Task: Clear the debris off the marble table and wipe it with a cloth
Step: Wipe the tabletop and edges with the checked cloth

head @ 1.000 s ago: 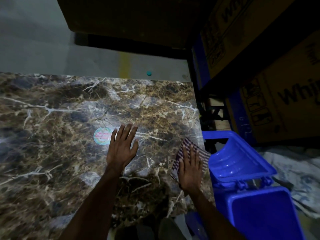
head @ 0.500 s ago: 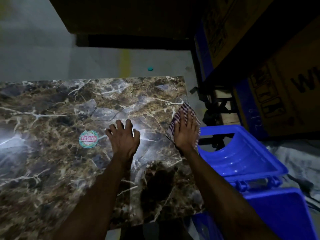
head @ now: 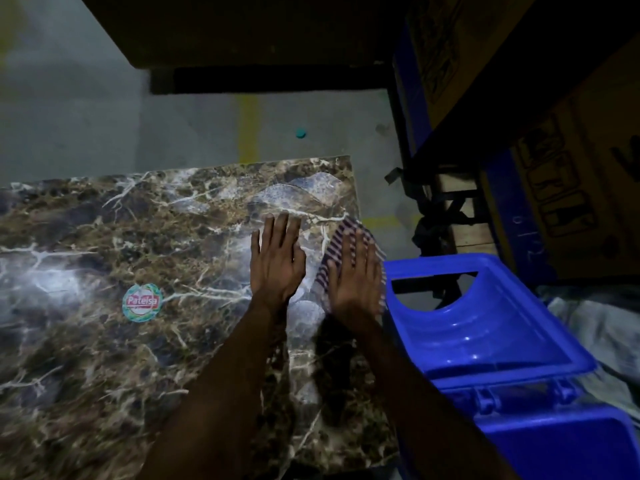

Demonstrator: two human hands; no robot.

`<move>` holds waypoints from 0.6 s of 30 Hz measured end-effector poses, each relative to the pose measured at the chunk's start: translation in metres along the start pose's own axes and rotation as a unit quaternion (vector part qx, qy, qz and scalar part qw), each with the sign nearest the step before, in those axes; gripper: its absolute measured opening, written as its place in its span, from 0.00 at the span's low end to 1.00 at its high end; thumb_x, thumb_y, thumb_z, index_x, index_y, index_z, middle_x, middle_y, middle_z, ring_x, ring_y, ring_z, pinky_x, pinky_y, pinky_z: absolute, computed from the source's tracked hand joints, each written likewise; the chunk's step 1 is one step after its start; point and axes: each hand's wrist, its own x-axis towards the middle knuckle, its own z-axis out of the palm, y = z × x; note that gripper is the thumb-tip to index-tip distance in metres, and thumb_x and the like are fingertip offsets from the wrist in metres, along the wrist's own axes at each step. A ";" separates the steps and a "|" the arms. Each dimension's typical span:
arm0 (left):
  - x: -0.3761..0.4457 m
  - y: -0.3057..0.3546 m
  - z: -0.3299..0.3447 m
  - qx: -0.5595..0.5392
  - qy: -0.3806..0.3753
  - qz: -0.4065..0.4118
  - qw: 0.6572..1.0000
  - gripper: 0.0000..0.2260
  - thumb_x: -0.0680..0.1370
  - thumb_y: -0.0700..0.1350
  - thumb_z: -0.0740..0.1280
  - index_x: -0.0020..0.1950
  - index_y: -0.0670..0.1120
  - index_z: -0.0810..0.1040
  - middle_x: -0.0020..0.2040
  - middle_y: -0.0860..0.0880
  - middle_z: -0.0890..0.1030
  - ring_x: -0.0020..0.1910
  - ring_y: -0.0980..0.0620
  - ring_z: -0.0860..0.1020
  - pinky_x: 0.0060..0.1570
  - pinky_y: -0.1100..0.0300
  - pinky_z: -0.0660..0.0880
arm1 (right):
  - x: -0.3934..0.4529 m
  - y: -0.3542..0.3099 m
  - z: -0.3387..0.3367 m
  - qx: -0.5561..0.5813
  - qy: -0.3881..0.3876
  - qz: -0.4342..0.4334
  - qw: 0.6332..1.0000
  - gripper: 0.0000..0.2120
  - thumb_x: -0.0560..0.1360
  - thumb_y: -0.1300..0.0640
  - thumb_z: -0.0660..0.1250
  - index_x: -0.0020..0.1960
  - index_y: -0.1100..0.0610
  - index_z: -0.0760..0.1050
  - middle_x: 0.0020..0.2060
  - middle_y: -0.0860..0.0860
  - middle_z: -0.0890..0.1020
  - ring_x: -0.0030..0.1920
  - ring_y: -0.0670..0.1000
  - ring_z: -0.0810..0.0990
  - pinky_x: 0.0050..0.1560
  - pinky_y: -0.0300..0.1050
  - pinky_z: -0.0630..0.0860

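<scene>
The brown marble table [head: 104,358] with white veins fills the left and middle of the head view. My right hand [head: 353,278] lies flat on a striped purple and white cloth [head: 337,237], pressing it on the marble near the right edge. My left hand [head: 277,261] rests flat on the bare marble just left of the cloth, fingers spread, holding nothing. A round "Patelsa" sticker [head: 142,302] sits on the marble left of my hands. I see no loose debris on the surface.
A blue plastic bin [head: 568,445] with its open lid [head: 485,327] stands against the table's right edge. Cardboard boxes [head: 571,188] are stacked at the right. A small teal cap [head: 300,133] lies on the grey floor beyond the table. Crumpled cloth [head: 602,334] lies far right.
My right hand slid the cloth forward along the right edge, then back a little toward me. My left hand stayed flat on the marble. The view shifted, so the sticker now sits further left.
</scene>
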 end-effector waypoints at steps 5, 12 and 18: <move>0.000 0.003 0.001 -0.009 0.002 -0.015 1.000 0.25 0.86 0.50 0.52 0.83 0.54 0.57 0.84 0.52 0.55 0.83 0.51 0.49 0.80 0.42 0.50 | 0.122 -0.015 0.010 0.021 -0.063 -0.019 0.998 0.33 0.84 0.41 0.38 0.85 0.54 0.49 0.84 0.57 0.52 0.83 0.59 0.51 0.81 0.59 0.54; 0.001 -0.001 0.006 -0.018 0.024 -0.008 1.000 0.25 0.84 0.50 0.56 0.82 0.55 0.60 0.84 0.53 0.56 0.83 0.51 0.51 0.80 0.42 0.51 | 0.222 -0.023 0.025 0.025 -0.072 -0.057 0.996 0.33 0.83 0.41 0.41 0.84 0.55 0.53 0.83 0.57 0.57 0.83 0.62 0.52 0.81 0.58 0.52; 0.001 -0.002 0.005 -0.012 0.020 -0.007 1.000 0.25 0.84 0.50 0.56 0.83 0.55 0.59 0.84 0.53 0.56 0.83 0.50 0.52 0.79 0.40 0.51 | 0.168 -0.011 0.021 0.016 -0.044 -0.069 0.997 0.31 0.85 0.42 0.42 0.85 0.56 0.50 0.83 0.59 0.55 0.83 0.61 0.52 0.82 0.56 0.53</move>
